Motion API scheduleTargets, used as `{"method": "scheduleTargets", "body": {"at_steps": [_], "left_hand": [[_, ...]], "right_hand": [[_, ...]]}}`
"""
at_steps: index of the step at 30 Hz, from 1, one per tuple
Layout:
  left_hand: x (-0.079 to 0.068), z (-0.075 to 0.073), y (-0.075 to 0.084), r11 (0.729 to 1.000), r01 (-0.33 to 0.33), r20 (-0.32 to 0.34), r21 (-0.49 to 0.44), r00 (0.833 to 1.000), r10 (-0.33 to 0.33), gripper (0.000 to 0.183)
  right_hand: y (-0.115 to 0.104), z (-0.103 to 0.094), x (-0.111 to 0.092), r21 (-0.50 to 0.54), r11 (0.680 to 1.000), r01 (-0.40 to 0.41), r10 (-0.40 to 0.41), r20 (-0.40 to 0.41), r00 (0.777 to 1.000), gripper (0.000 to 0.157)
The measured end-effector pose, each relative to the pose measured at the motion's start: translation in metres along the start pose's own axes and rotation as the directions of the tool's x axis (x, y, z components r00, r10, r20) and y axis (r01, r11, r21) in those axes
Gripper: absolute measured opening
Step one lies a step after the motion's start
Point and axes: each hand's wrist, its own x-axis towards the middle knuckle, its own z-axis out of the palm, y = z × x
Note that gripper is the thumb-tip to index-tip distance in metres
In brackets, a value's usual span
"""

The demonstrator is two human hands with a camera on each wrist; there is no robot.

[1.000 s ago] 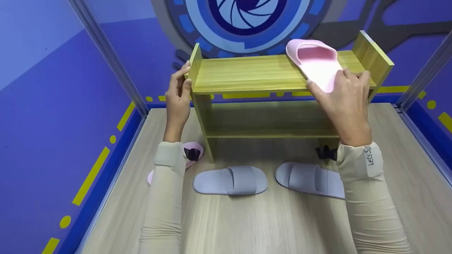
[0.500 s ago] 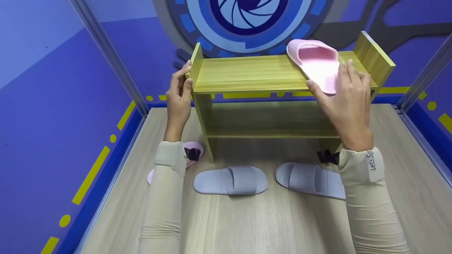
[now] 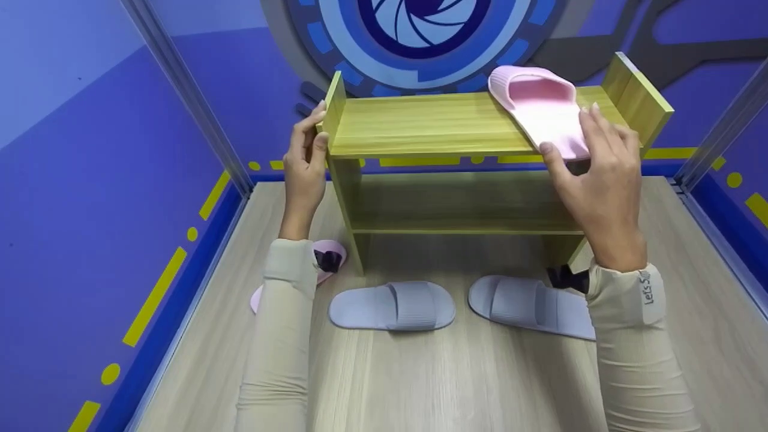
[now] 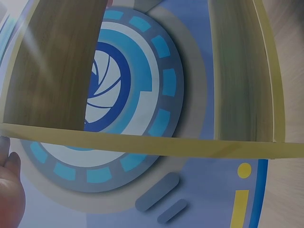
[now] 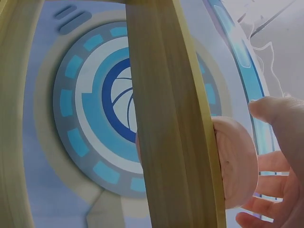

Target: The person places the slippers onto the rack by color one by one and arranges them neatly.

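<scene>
A pink slide slipper (image 3: 549,117) lies slanted on the top board of a light wooden rack (image 3: 414,123), its heel overhanging the front edge. My right hand (image 3: 606,174) is at that heel, thumb on the left side, fairly straight fingers on the right. In the right wrist view the slipper's heel (image 5: 237,164) juts past the board, with a gap between it and the thumb of my hand (image 5: 285,156). My left hand (image 3: 305,168) rests its fingertips and thumb against the rack's left side panel; part of this hand (image 4: 10,190) shows in the left wrist view.
On the floor before the rack lie two grey slide slippers, one in the middle (image 3: 360,309) and one at right (image 3: 513,300), partly behind the right sleeve. Another pink slipper (image 3: 331,247) is mostly hidden by the left forearm. Blue printed walls (image 3: 120,210) enclose the space.
My right hand's fingers have straightened, and the hand has shifted slightly right and toward me along the slipper's heel. The pink slipper and my left hand stay nearly where they were.
</scene>
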Motion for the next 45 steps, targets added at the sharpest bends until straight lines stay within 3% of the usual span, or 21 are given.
{"method": "scheduleTargets", "body": {"at_steps": [4,12,20,26,29,34,42,45], "left_hand": [[0.0,0.0,0.0,1.0,-0.003,0.006,-0.006,1.0,0.003,0.031],[0.001,-0.004,-0.005,0.998,0.051,0.029,0.021,0.998,-0.051,0.036],[-0.002,-0.017,-0.027,0.973,0.099,0.07,0.21,0.991,-0.116,0.05],[-0.02,-0.041,-0.047,0.936,0.111,0.145,0.334,0.975,-0.168,0.06],[-0.033,-0.054,-0.059,0.913,0.135,0.181,0.385,0.959,-0.218,0.066],[-0.055,-0.076,-0.079,0.862,0.195,0.233,0.467,0.913,-0.334,0.074],[-0.093,-0.106,-0.107,0.806,0.231,0.279,0.546,0.857,-0.434,0.078],[-0.107,-0.116,-0.116,0.791,0.252,0.27,0.558,0.846,-0.46,0.08]], "right_hand": [[0.004,0.0,-0.002,-0.001,1.0,0.001,-0.001,-0.005,1.0,0.062],[0.007,-0.004,-0.002,0.035,0.999,0.004,-0.002,-0.064,0.998,0.056],[0.012,-0.014,0.004,0.092,0.993,0.07,-0.054,-0.164,0.985,0.046],[0.02,-0.022,0.01,0.091,0.985,0.148,-0.126,-0.209,0.97,0.041],[0.024,-0.027,0.013,0.087,0.981,0.173,-0.15,-0.221,0.964,0.04],[0.035,-0.034,0.019,0.073,0.981,0.179,-0.159,-0.227,0.961,0.04],[0.06,-0.045,0.026,0.066,0.981,0.18,-0.168,-0.153,0.974,0.042],[0.066,-0.048,0.027,0.059,0.982,0.182,-0.174,-0.117,0.978,0.041]]}}
